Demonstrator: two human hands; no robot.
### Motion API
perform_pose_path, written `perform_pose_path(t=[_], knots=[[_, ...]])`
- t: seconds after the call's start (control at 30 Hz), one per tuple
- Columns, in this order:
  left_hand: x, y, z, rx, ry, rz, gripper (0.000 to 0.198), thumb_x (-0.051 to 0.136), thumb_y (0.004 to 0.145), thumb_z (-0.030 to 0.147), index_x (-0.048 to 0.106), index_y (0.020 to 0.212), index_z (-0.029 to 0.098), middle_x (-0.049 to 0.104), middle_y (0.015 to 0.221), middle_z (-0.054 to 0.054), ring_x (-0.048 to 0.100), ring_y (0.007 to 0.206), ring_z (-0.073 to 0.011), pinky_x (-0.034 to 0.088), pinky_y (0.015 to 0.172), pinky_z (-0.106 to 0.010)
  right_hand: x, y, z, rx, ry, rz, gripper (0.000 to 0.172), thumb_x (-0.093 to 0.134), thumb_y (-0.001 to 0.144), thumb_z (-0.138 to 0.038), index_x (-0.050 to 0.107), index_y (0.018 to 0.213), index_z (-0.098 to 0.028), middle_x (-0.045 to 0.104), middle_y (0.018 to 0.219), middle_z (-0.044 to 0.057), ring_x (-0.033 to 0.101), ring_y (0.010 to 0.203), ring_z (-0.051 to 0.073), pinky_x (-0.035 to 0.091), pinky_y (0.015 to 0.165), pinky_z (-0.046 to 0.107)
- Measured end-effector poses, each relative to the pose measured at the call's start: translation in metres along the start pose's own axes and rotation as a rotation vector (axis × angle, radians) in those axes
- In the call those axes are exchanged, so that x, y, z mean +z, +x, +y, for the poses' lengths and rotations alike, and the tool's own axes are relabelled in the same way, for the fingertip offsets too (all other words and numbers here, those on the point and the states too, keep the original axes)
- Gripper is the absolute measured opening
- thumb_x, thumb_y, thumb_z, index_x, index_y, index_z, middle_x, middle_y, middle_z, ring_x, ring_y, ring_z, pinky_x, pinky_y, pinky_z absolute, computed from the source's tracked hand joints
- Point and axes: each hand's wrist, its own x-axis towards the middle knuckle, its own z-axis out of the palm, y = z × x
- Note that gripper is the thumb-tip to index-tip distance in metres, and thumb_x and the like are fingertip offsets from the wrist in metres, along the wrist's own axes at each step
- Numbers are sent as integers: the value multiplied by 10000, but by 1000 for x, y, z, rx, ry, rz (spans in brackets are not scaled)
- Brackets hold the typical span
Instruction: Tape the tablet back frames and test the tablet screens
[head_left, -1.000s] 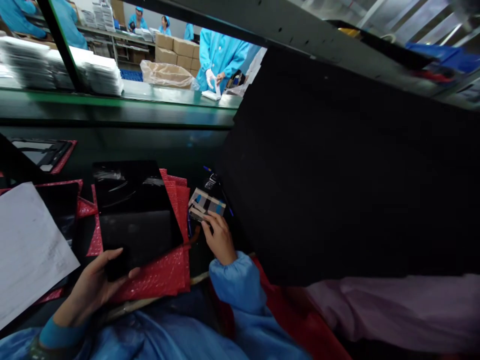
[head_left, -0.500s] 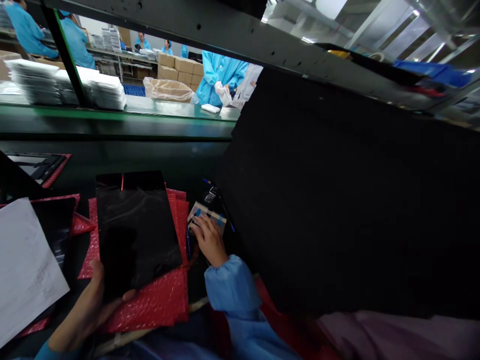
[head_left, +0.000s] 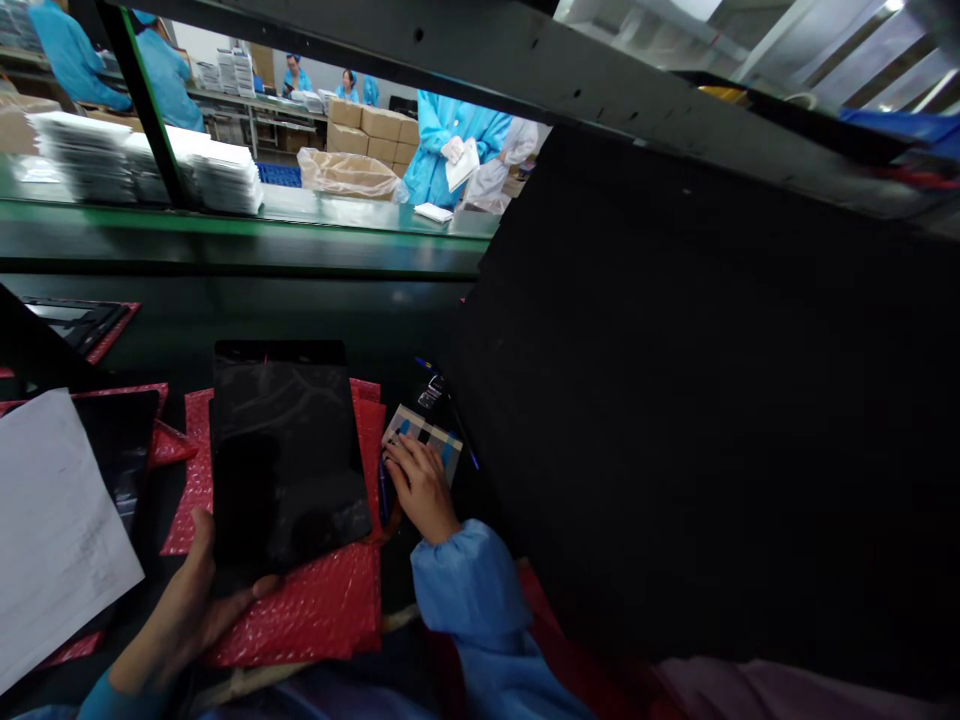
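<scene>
My left hand (head_left: 196,590) grips the lower left corner of a flat, glossy black screen panel (head_left: 289,450), thumb on its left side and fingertips showing at its bottom edge. Under the panel lie red bubble-wrap pouches (head_left: 315,605), which stick out around it. To the right, my right hand (head_left: 421,487) rests with bent, slightly spread fingers on a small pale pad (head_left: 448,447) that has blue and black patches. Whether its fingertips pinch anything there is too small to see. A blue pen (head_left: 385,490) lies beside these fingers.
Left of the panel, a white sheet (head_left: 60,540) covers part of another black panel (head_left: 124,440) on red wrap. A large black board (head_left: 675,400) slants along the right side. Behind, co-workers in blue stand beyond a green-edged bench (head_left: 337,225) bearing white stacks (head_left: 225,180).
The panel has shifted slightly right over the red pouches and its reflections have changed. My right hand stays on the pad. A co-worker behind has raised a white item. The view has shifted slightly.
</scene>
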Motion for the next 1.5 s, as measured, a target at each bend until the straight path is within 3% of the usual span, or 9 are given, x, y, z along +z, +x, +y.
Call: perform_pose_path(t=[0.3,0.57,0.77,0.93,1.03,1.13,1.23,1.37,1.5], knots=[[-2,4,-1,-33,7,-202,668,642,705,619,590,1183,156,694,852,-88,605,606,-173,488,499,-260,0,-1,-8,32,-36,-39,333,411,953,-302,601,1219,-240,583,1288,84,491,1237,254,346,1054,496],[1,3,-1,12,-26,-353,634,620,698,652,608,1107,168,696,971,-113,587,684,-193,432,500,-254,-3,4,-4,9,4,-53,357,361,961,-379,634,1156,-256,629,1221,97,558,1154,305,322,995,643],[2,-6,3,14,4,-437,779,562,714,693,552,1249,126,689,972,-148,550,636,-170,418,486,-246,-53,14,-14,-24,105,22,480,252,978,-424,424,1356,-183,497,1372,140,440,1299,240,402,1012,520],[-1,-12,5,37,-23,-457,805,541,687,730,545,1262,167,689,964,-126,518,570,-137,424,474,-242,-93,-18,-81,-412,110,103,532,436,937,-351,299,1431,-208,401,1441,139,310,1376,276,170,1115,611],[0,-20,6,56,-33,-429,805,556,675,731,562,1238,156,697,845,-95,496,514,-126,403,449,-234,-84,-40,-107,-638,65,93,634,510,907,-349,211,1460,-263,334,1486,115,325,1366,294,153,1101,648],[0,-29,5,25,-14,-437,808,520,701,728,555,1252,139,700,867,-104,512,526,-131,391,455,-230,-72,-38,-110,-743,-2,71,464,452,931,-386,384,1385,-319,291,1516,59,296,1381,290,141,1112,629],[-3,-33,1,31,-6,-471,799,494,726,719,526,1298,162,695,921,-114,519,555,-131,403,479,-232,-77,-9,-103,-627,-68,128,366,382,956,-363,517,1294,-326,232,1543,43,186,1419,309,104,1107,640],[-12,-34,-10,0,15,-521,767,490,724,729,563,1260,185,693,833,-92,503,507,-127,418,495,-258,-102,29,-106,-390,39,297,448,244,980,-344,423,1383,-267,130,1568,60,116,1429,333,82,1101,654],[-20,-35,-14,26,43,-577,769,478,713,749,585,1228,189,683,784,-72,528,529,-146,417,525,-273,-107,25,-122,-507,120,319,449,245,979,-347,394,1399,-288,191,1552,41,191,1416,320,64,1116,637]])
